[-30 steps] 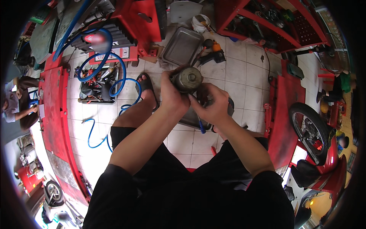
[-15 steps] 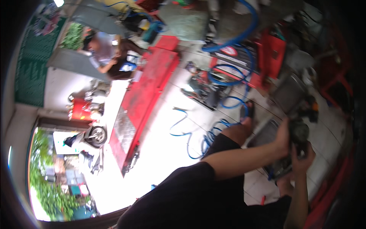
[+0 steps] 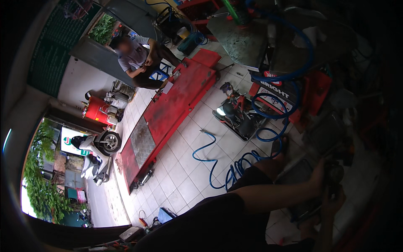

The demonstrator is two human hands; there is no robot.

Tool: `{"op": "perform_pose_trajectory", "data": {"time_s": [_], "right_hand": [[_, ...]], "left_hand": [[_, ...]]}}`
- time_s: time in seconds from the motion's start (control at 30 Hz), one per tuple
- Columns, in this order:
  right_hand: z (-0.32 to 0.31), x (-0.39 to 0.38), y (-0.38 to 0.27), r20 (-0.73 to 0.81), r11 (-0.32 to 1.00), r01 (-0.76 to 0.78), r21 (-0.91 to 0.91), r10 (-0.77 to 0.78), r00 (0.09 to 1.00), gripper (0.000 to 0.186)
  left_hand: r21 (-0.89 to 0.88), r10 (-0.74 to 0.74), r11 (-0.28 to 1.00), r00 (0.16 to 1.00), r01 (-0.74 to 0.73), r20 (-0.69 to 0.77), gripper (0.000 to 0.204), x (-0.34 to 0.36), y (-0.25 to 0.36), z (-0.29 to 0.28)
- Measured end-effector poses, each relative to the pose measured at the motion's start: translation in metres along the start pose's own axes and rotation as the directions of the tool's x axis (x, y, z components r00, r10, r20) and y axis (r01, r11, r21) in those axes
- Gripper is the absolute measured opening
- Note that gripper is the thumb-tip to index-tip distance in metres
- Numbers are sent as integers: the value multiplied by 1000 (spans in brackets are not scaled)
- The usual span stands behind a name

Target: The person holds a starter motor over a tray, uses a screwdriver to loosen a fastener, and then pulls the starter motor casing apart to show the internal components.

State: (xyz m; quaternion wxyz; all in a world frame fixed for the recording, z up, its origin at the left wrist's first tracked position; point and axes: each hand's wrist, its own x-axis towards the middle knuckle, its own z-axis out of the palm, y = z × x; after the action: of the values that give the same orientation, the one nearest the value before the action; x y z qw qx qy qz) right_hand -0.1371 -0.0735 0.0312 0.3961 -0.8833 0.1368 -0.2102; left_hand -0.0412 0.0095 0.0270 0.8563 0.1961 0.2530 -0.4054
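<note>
At the right, in deep shade, both my hands are on a dark, rounded machine part (image 3: 334, 172); its exact kind does not show. My left hand (image 3: 317, 175) comes in across the picture and is closed against the part's near side. My right hand (image 3: 333, 202) grips its lower end from below. Beneath my hands, between my legs, a grey rectangular tray (image 3: 296, 170) lies on the floor, its contents too dark to make out.
A coiled blue air hose (image 3: 241, 164) trails over the tiles to my left. Beyond it are a tool tray (image 3: 241, 115), a long red lift platform (image 3: 176, 101) and a seated person (image 3: 138, 59). A scooter (image 3: 98, 155) stands by the doorway, a metal-topped table (image 3: 235, 40) at the back.
My view has swung, so the room sits further right, and the picture is darker and sharper. Both hands stay on the dark part.
</note>
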Motion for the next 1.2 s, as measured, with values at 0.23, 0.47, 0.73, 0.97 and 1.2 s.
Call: {"op": "perform_pose_trajectory", "data": {"time_s": [0.23,0.47,0.73,0.97,1.2], "right_hand": [[5,-4,9,-64,998,-54,15,55,996,24],[-2,-12,12,90,994,-107,14,105,990,24],[-3,-7,5,68,990,-110,92,104,992,24],[4,-4,0,0,992,-87,94,87,996,21],[5,-6,5,-38,994,-65,85,68,997,22]], "left_hand": [[-9,4,1000,1000,-4,-25,54,21,-11,-9],[32,-20,999,999,21,-30,51,14,-11,-12],[-82,-43,996,999,41,-23,40,7,-10,-1],[-66,-85,994,996,82,-40,38,6,-7,-3],[-54,-39,998,999,38,-23,40,13,-11,-11]]}}
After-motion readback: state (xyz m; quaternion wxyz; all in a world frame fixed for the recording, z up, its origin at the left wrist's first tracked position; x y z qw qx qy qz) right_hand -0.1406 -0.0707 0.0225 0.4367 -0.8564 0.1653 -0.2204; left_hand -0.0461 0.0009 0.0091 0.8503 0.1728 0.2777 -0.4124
